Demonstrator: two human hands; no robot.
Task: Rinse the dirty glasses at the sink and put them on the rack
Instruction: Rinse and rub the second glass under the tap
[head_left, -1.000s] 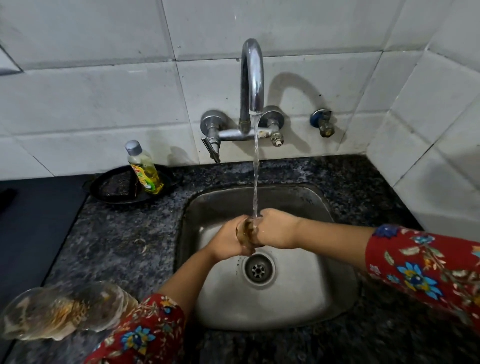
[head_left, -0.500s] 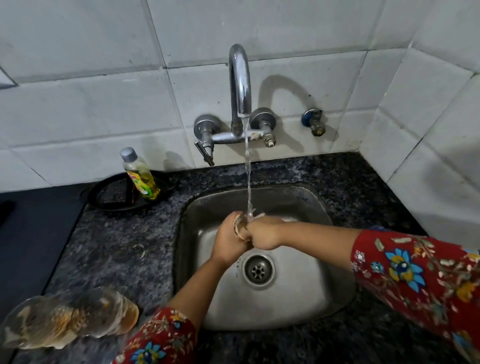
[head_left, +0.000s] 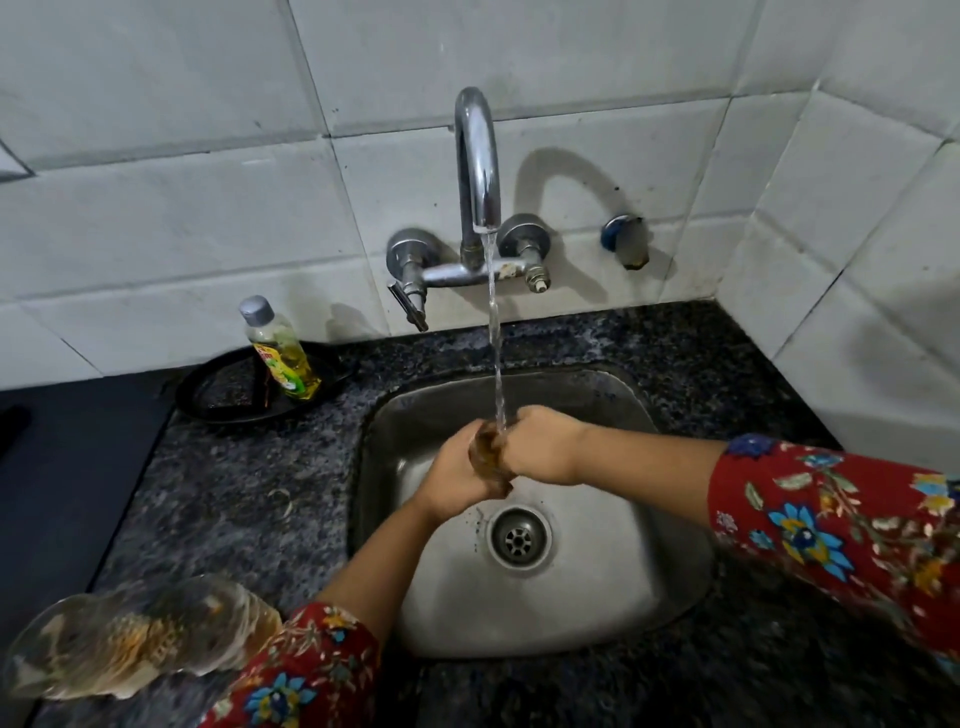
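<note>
Glasses (head_left: 130, 644), soiled, lie near-left on dark granite counter (head_left: 234, 493), blurred at frame edge. Beyond, over steel sink (head_left: 597, 597), just behind drain (head_left: 519, 538): one brownish glass (head_left: 485, 457) held btwn both hands. L hand (head_left: 452, 478) curled round its lower part; R hand (head_left: 545, 447) clasped on upper end, fingers curled. Water stream (head_left: 496, 364) strikes glass beside R hand. Tap (head_left: 478, 156) on rear wall. Soap bottle (head_left: 283, 353) stands on black tray (head_left: 223, 395), far-left of sink.
</note>
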